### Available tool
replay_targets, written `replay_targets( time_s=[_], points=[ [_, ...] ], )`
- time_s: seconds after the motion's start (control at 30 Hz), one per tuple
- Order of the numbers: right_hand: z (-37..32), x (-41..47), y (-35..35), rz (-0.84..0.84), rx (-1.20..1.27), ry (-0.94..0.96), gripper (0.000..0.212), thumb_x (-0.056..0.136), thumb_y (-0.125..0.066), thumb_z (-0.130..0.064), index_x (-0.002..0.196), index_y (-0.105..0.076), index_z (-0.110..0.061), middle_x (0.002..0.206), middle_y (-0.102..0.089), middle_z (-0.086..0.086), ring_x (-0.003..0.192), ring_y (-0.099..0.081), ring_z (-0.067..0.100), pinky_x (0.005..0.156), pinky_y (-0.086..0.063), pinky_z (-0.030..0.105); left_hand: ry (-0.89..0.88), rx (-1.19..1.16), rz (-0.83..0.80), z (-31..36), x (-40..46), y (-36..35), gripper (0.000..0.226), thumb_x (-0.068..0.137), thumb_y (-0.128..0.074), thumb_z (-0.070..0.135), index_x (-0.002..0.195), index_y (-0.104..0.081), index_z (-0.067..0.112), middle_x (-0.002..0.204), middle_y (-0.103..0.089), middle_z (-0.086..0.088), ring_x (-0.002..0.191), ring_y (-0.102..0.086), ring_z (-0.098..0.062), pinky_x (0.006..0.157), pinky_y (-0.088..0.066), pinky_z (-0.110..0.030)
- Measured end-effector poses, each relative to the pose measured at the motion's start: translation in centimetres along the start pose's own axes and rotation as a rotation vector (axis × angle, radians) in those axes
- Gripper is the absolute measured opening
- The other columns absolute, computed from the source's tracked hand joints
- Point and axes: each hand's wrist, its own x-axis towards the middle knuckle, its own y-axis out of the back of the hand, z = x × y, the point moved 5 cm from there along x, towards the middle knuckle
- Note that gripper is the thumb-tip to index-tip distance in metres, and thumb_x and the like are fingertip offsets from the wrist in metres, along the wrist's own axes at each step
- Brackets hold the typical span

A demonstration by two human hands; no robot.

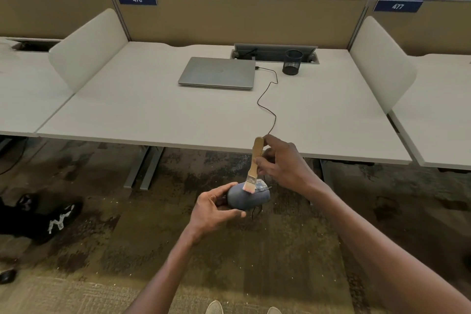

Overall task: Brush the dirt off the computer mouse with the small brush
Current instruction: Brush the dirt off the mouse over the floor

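Note:
A dark grey computer mouse (pixel 247 197) is held in the air in front of the desk, over the carpet, by my left hand (pixel 214 209), which grips its near end. My right hand (pixel 283 163) holds a small brush (pixel 254 164) with a pale wooden handle, upright. The brush's light bristles rest on the top of the mouse near its front. A thin black cable (pixel 267 99) runs from the mouse up across the desk to the laptop.
A closed silver laptop (pixel 218 72) and a black mesh pen cup (pixel 292 62) stand at the back of the white desk (pixel 153 109). Side dividers flank the desk. A black bag (pixel 43 216) lies on the carpet at left. My shoes show at the bottom edge.

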Motion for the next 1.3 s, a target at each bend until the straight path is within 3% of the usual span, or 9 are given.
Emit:
replay_targets(
  time_s=[0.3,0.43,0.6,0.87,1.07,1.2,1.3],
  points=[
    [1.4,0.8,1.4,0.112,0.102,-0.069,0.016,0.097,-0.067,-0.011,0.105,-0.054,-0.013,0.090,-0.077,0.011,0.073,-0.078,0.017,0.075,-0.065,0.044,0.005,-0.015,-0.021,-0.2,0.7,0.1,0.082,0.065,-0.093,0.010,0.139,-0.058,0.014,0.129,-0.066,-0.001,0.115,-0.067,-0.013,0.096,-0.059,-0.041],
    [1.3,0.7,1.9,0.115,0.152,-0.059,0.017,0.097,-0.068,-0.011,0.107,-0.054,-0.013,0.091,-0.077,0.011,0.073,-0.078,0.016,0.074,-0.066,0.041,0.011,-0.026,-0.026,-0.3,1.1,0.2,0.083,0.066,-0.092,0.010,0.141,-0.056,0.013,0.131,-0.065,-0.002,0.117,-0.067,-0.014,0.097,-0.058,-0.043],
    [0.9,0.1,1.3,0.053,0.132,-0.042,0.020,0.096,-0.070,-0.014,0.100,-0.053,-0.025,0.089,-0.077,0.006,0.070,-0.077,0.011,0.071,-0.066,0.034,0.002,-0.036,-0.026,-0.1,1.6,0.3,0.082,0.067,-0.092,0.012,0.140,-0.057,0.015,0.130,-0.066,0.000,0.116,-0.068,-0.013,0.096,-0.058,-0.040],
    [0.8,0.2,1.5,0.162,0.095,-0.021,0.015,0.098,-0.067,-0.016,0.102,-0.054,-0.021,0.086,-0.076,0.006,0.074,-0.077,0.016,0.073,-0.064,0.046,-0.025,-0.045,-0.015,0.2,1.9,0.5,0.073,0.067,-0.092,0.011,0.132,-0.060,0.025,0.126,-0.068,0.004,0.114,-0.068,-0.008,0.096,-0.058,-0.037],
    [0.0,-0.1,0.3,0.064,0.118,0.023,0.018,0.096,-0.069,-0.017,0.103,-0.055,-0.025,0.088,-0.078,0.004,0.076,-0.077,0.012,0.075,-0.065,0.043,-0.040,-0.055,-0.011,0.5,2.0,0.6,0.069,0.069,-0.092,0.015,0.128,-0.061,0.033,0.125,-0.068,0.008,0.114,-0.068,-0.008,0.096,-0.058,-0.036],
    [0.5,0.0,0.7,0.130,0.103,-0.016,0.015,0.097,-0.067,-0.015,0.103,-0.054,-0.019,0.088,-0.077,0.011,0.076,-0.077,0.022,0.073,-0.064,0.050,-0.034,-0.059,-0.011,0.4,2.1,0.6,0.072,0.068,-0.092,0.012,0.130,-0.060,0.030,0.126,-0.068,0.005,0.115,-0.068,-0.010,0.097,-0.058,-0.040],
    [0.4,-0.1,1.4,0.188,0.115,-0.008,0.019,0.097,-0.068,-0.015,0.102,-0.052,-0.023,0.090,-0.078,0.009,0.075,-0.078,0.017,0.073,-0.065,0.045,-0.038,-0.060,-0.013,0.4,2.1,0.6,0.071,0.068,-0.092,0.012,0.128,-0.061,0.033,0.126,-0.068,0.005,0.115,-0.068,-0.009,0.097,-0.058,-0.039]
  ],
)
